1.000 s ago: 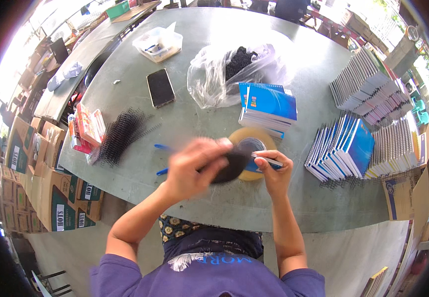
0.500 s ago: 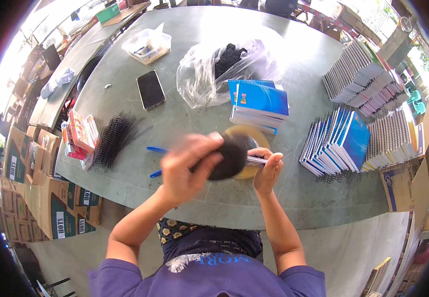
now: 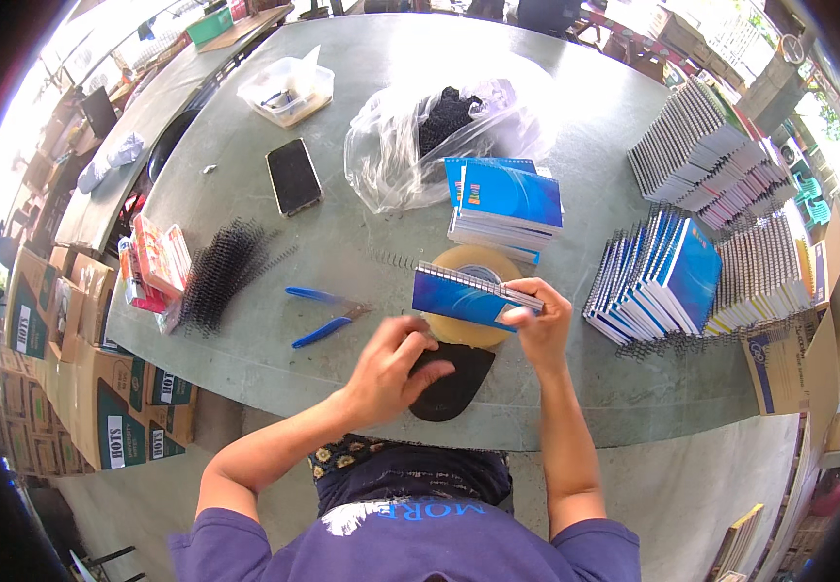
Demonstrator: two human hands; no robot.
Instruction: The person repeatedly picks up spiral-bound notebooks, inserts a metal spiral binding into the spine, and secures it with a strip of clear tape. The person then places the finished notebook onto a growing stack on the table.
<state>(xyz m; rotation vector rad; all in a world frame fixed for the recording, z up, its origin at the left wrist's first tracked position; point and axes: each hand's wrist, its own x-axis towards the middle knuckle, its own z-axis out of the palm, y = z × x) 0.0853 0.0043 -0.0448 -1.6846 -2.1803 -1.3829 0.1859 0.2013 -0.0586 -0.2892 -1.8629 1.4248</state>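
Here: right hand [image 3: 543, 328] holds one notebook [image 3: 461, 298]; left hand [image 3: 386, 371] touches one pad [image 3: 459, 388].

Your shirt [image 3: 410, 543] bears large blue lettering, lower middle of the frame; white labels [image 3: 115, 441] on the cardboard boxes [image 3: 80, 388], lower left, carry bold dark letters, turned sideways.

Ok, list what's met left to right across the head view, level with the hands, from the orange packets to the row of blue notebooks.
Orange packets, black coils, blue-handled tool, left hand, held notebook, right hand, row of blue notebooks.
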